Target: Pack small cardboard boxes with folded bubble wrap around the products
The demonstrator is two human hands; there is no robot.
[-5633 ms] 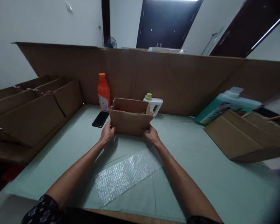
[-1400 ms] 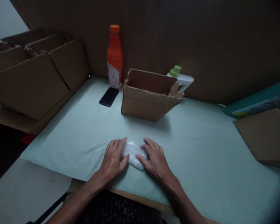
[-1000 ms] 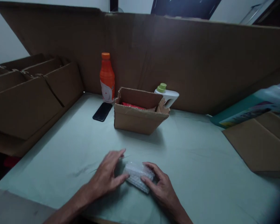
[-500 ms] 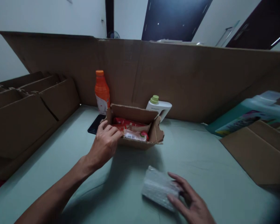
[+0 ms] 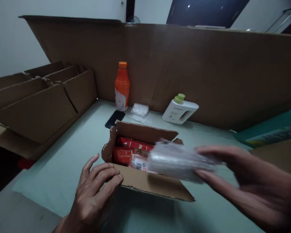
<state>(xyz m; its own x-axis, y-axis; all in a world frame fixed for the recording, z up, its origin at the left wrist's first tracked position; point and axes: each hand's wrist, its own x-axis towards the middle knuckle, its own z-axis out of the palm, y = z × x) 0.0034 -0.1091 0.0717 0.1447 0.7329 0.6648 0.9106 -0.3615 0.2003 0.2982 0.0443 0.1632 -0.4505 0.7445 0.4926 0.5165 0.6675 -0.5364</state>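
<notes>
A small open cardboard box (image 5: 160, 186) stands in front of me with its front flap folded outward. Red packets (image 5: 124, 155) and a pale packet with a barcode (image 5: 137, 161) lie inside. On the flap's left end rest the fingers of my left hand (image 5: 94, 184), bent a little, with the thumb stretched away from them. My right hand (image 5: 242, 181) pinches a bubble-wrapped packet (image 5: 179, 160) between thumb and fingers, over the box's right part. The packet is blurred and covers some of the contents.
Behind the box are an orange bottle (image 5: 122, 85), a dark phone (image 5: 114, 119), folded bubble wrap (image 5: 139, 110) and a white bottle with a green cap (image 5: 180, 111). A divided cardboard box (image 5: 38, 113) is at left, a teal jug (image 5: 276, 129) at right. A cardboard wall (image 5: 196, 64) closes the back.
My right hand has taken hold of the bubble-wrapped packet and lifted it from the table to the box. The box sits nearer, its front flap lowered outward. The view has shifted.
</notes>
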